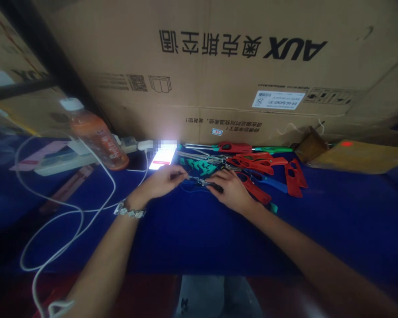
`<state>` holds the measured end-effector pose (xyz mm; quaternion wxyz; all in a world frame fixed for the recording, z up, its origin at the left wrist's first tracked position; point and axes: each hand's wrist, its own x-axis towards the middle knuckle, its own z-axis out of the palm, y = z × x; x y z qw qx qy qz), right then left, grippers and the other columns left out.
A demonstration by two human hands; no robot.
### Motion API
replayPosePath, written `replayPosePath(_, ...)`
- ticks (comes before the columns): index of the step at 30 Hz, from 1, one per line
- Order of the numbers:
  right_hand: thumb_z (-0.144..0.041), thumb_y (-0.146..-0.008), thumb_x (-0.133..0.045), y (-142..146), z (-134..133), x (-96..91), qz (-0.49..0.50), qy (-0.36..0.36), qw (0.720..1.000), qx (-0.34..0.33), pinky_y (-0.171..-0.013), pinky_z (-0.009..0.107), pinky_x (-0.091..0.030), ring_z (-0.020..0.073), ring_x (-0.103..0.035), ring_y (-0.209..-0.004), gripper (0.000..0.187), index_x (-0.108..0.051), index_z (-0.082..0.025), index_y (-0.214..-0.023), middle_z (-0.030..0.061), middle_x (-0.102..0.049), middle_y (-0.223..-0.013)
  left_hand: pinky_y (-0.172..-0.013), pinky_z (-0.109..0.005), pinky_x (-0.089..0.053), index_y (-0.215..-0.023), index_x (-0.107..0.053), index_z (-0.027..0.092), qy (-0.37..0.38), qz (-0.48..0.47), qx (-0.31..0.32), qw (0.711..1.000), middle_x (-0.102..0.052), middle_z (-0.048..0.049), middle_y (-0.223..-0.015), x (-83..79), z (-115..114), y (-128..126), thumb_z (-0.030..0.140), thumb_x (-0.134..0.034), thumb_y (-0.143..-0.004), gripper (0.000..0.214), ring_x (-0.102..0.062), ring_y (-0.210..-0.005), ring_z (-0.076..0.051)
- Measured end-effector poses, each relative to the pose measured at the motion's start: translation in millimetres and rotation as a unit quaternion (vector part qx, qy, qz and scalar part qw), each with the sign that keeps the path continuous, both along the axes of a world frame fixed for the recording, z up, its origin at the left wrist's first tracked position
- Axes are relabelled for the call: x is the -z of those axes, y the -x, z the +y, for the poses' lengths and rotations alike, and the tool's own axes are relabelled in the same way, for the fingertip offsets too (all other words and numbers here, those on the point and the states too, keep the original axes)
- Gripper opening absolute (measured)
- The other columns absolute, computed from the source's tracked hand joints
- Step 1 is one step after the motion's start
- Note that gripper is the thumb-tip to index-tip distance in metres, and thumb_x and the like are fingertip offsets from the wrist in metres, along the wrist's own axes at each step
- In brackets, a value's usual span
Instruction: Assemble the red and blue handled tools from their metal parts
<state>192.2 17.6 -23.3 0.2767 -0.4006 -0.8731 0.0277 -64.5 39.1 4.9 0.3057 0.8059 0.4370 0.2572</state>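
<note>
Over the blue cloth, my right hand (230, 187) is closed on a small black and silver part (202, 181), whose make I cannot tell at this size. The fingertips of my left hand (166, 180) are pinched together at its thin left end, and what lies between them is too small to name. Just beyond my hands lies a heap of small green plastic pieces (202, 166). Red long-neck lighter bodies (258, 164) with metal tubes are piled behind and right of my right hand. A blue lighter handle (272, 182) lies among them.
A lit phone (164, 154) stands beyond my left hand, near a white power strip (66, 161). A drink bottle (97, 139) leans there, and a white cable (81, 216) loops on the left. Behind rises a large cardboard box (219, 101); a yellow packet (361, 157) lies right.
</note>
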Motion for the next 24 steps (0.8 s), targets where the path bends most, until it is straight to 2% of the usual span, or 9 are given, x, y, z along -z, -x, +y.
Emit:
replayPosePath(3, -0.025, -0.094, -0.065, -2, 2, 0.5, -0.010, -0.012, 1.000, -0.007, -0.087, 0.041, -0.045, 0.0233, -0.064, -0.096, 0.015, -0.073, -0.024, -0.106, 0.0047, -0.073, -0.100, -0.062, -0.030, -0.049, -0.089, -0.066, 0.017, 0.006, -0.010, -0.014, 1.000, -0.067, -0.0029, -0.074, 1.9, -2, -3, 0.038, -0.057, -0.093, 0.023, -0.061, -0.065, -0.016)
replayPosePath(6, -0.025, -0.094, -0.065, -3, 2, -0.5, 0.006, -0.016, 1.000, -0.014, -0.087, 0.040, -0.045, 0.0229, -0.065, -0.096, 0.015, -0.073, -0.023, -0.107, 0.0057, -0.073, -0.102, -0.064, -0.030, -0.050, -0.104, -0.064, 0.018, -0.001, -0.023, -0.016, 1.000, -0.067, -0.0029, -0.083, 2.6, -5, -7, 0.040, -0.065, -0.088, 0.027, -0.063, -0.071, -0.016)
replayPosePath(9, -0.025, -0.094, -0.064, -2, 0, -2.7, 0.029, -0.018, 0.999, -0.022, -0.087, 0.039, -0.046, 0.0220, -0.067, -0.096, 0.016, -0.072, -0.021, -0.108, 0.0063, -0.074, -0.103, -0.064, -0.029, -0.047, -0.115, -0.065, 0.020, -0.012, -0.013, 0.010, 1.000, -0.063, -0.0009, -0.082, 3.5, -7, -13, 0.039, -0.068, -0.086, 0.035, -0.060, -0.070, -0.015)
replayPosePath(12, -0.026, -0.095, -0.063, -1, -1, -4.6, 0.044, -0.014, 0.999, -0.025, -0.087, 0.038, -0.046, 0.0210, -0.068, -0.096, 0.016, -0.072, -0.023, -0.108, 0.0052, -0.074, -0.102, -0.060, -0.028, -0.042, -0.107, -0.071, 0.021, -0.045, -0.009, 0.026, 0.999, -0.057, 0.0009, -0.074, 5.9, -6, -18, 0.040, -0.066, -0.090, 0.027, -0.053, -0.066, -0.014)
replayPosePath(15, -0.027, -0.096, -0.063, -2, -1, -4.9, 0.049, -0.008, 0.998, -0.027, -0.087, 0.038, -0.045, 0.0207, -0.068, -0.095, 0.016, -0.072, -0.025, -0.109, 0.0043, -0.074, -0.101, -0.056, -0.027, -0.037, -0.096, -0.073, 0.021, -0.040, -0.016, 0.028, 0.999, -0.056, 0.0015, -0.069, 8.6, -4, -20, 0.041, -0.063, -0.092, 0.022, -0.049, -0.062, -0.014)
replayPosePath(17, -0.027, -0.095, -0.064, -2, 0, -4.2, 0.050, -0.008, 0.998, -0.031, -0.087, 0.039, -0.046, 0.0210, -0.068, -0.095, 0.017, -0.072, -0.024, -0.109, 0.0045, -0.074, -0.101, -0.058, -0.028, -0.039, -0.091, -0.073, 0.021, -0.038, -0.022, 0.027, 0.999, -0.058, 0.0004, -0.072, 9.7, -2, -19, 0.039, -0.063, -0.092, 0.021, -0.051, -0.064, -0.014)
replayPosePath(21, -0.027, -0.095, -0.063, -1, 0, -3.0, 0.049, -0.002, 0.998, -0.040, -0.085, 0.039, -0.045, 0.0214, -0.068, -0.095, 0.017, -0.073, -0.025, -0.109, 0.0044, -0.074, -0.100, -0.069, -0.031, -0.047, -0.089, -0.070, 0.019, -0.063, -0.027, 0.033, 0.997, -0.063, -0.0046, -0.092, 10.2, -1, -16, 0.036, -0.061, -0.092, 0.020, -0.058, -0.078, -0.016)
replayPosePath(24, -0.028, -0.096, -0.062, 0, 0, -3.6, 0.044, 0.004, 0.998, -0.041, -0.086, 0.039, -0.044, 0.0212, -0.068, -0.095, 0.017, -0.073, -0.026, -0.110, 0.0041, -0.074, -0.100, -0.067, -0.031, -0.048, -0.089, -0.065, 0.018, -0.008, -0.023, 0.053, 0.998, -0.064, -0.0029, -0.083, 9.4, -2, -18, 0.035, -0.054, -0.096, 0.022, -0.058, -0.073, -0.016)
